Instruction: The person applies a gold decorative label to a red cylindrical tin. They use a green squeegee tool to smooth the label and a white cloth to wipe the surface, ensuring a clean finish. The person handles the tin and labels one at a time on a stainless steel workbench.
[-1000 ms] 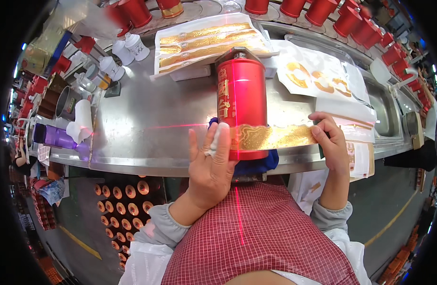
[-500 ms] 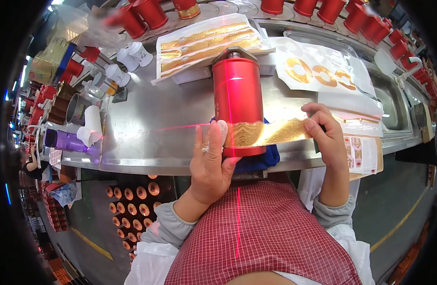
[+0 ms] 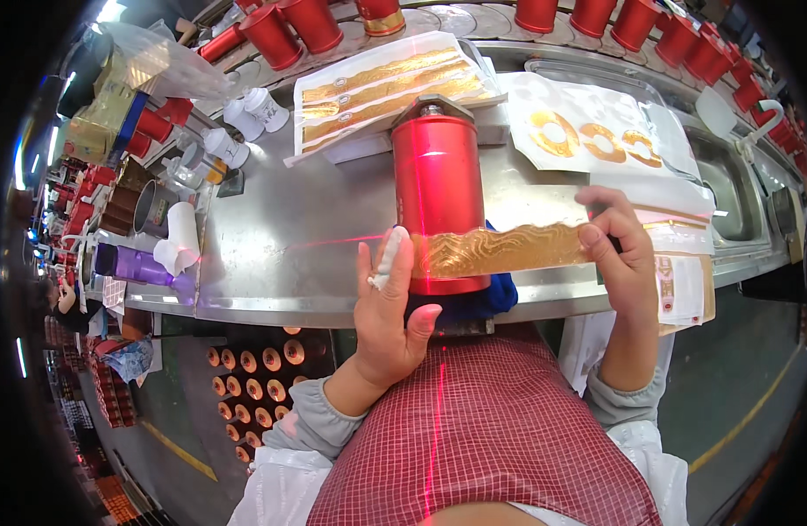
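A red metal canister (image 3: 437,180) is held on a fixture, lying lengthwise in front of me. A gold foil sticker strip (image 3: 513,248) with a wavy upper edge crosses the canister's near part and stretches out to the right. Its right end is pinched between the thumb and fingers of my right hand (image 3: 629,259). My left hand (image 3: 384,329) has its fingers stretched out, white wrapping on one of them, beside the strip's left end at the canister's left side. Its thumb stands apart, below the canister's near rim. A thin red laser line runs down the canister.
Sheets of gold strips (image 3: 381,88) lie behind the canister, and a sheet of ring-shaped gold stickers (image 3: 552,131) lies to the right. A sink (image 3: 728,180) is at far right. White cups, a purple bottle (image 3: 131,263) and a paper roll (image 3: 182,230) stand left. Red canisters line the back.
My right hand has shifted slightly right with the strip, which now runs straighter. My left thumb has come away from the canister's near rim. The whole view has shifted a little.
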The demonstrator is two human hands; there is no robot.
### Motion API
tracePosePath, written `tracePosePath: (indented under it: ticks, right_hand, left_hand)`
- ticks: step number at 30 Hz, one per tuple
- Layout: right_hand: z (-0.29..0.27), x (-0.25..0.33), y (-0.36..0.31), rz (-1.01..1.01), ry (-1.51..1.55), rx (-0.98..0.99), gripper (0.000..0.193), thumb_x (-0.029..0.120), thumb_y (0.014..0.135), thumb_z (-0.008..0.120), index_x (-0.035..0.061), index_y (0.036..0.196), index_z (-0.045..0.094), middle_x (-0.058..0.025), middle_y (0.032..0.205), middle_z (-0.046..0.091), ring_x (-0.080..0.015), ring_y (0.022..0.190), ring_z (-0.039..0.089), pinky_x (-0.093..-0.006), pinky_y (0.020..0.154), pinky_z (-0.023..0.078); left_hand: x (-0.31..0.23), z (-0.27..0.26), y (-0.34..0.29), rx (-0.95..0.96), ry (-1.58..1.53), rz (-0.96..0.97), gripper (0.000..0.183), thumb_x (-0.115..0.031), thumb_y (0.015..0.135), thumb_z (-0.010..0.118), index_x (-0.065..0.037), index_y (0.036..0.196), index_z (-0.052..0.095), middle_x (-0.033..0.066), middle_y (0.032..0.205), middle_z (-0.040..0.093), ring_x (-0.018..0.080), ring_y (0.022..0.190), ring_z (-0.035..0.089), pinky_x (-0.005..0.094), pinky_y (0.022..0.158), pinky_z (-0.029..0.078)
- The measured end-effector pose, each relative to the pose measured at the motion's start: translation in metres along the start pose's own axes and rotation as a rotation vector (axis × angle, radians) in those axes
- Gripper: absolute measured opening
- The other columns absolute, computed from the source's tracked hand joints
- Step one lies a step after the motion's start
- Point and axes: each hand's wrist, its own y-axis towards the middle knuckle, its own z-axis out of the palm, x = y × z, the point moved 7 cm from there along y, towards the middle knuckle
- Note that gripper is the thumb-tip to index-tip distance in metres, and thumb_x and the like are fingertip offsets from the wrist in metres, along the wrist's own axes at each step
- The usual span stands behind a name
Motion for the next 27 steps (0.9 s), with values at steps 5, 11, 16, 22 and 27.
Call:
tracePosePath:
  ticks: [5,11,16,22,27]
  right_hand:
    - [0.017,-0.029,-0.002,0.127,0.014,0.018,0.020,0.010,0.089,0.064,0.0002,0.073,0.056,-0.0101,0.105,0.057,-0.0137,0.090,0.054,-0.0264,0.073,0.042]
    - [0.006,-0.020,-0.002,0.146,0.156,0.031,0.020,0.011,0.090,0.062,0.0017,0.073,0.056,-0.0113,0.112,0.057,-0.0153,0.100,0.050,-0.0290,0.085,0.039]
    - [-0.001,0.007,-0.002,0.006,0.174,0.025,0.020,0.012,0.090,0.061,0.0022,0.073,0.054,-0.0138,0.117,0.056,-0.0176,0.101,0.049,-0.0314,0.092,0.037]
    - [-0.003,0.008,-0.001,-0.041,0.160,0.012,0.020,0.012,0.090,0.062,0.0022,0.074,0.055,-0.0138,0.116,0.056,-0.0169,0.099,0.048,-0.0314,0.092,0.036]
    - [0.004,-0.014,-0.003,0.108,0.129,0.032,0.020,0.012,0.089,0.062,0.0025,0.074,0.055,-0.0115,0.113,0.056,-0.0148,0.096,0.047,-0.0300,0.090,0.036]
  left_hand:
    - [0.001,0.004,0.004,0.051,0.001,-0.026,0.066,-0.036,0.098,0.051,0.011,0.142,0.034,0.0310,0.140,0.042,0.0442,0.134,0.039,0.0532,0.113,0.021]
    - [0.034,0.018,0.022,0.069,-0.573,-0.443,0.070,-0.030,0.099,0.051,0.012,0.146,0.019,0.0263,0.145,0.038,0.0313,0.136,0.038,0.0370,0.111,0.029]
    - [0.039,0.032,0.025,0.076,-0.815,-0.581,0.075,-0.025,0.098,0.053,0.010,0.148,0.011,0.0212,0.146,0.037,0.0235,0.134,0.038,0.0333,0.110,0.031]
    - [0.037,0.031,0.030,0.039,-0.747,-0.590,0.072,-0.022,0.098,0.053,0.011,0.148,0.013,0.0203,0.145,0.038,0.0237,0.133,0.039,0.0326,0.109,0.032]
    - [0.038,0.028,0.029,0.034,-0.599,-0.560,0.069,-0.026,0.099,0.051,0.011,0.147,0.017,0.0229,0.144,0.039,0.0263,0.132,0.041,0.0345,0.108,0.033]
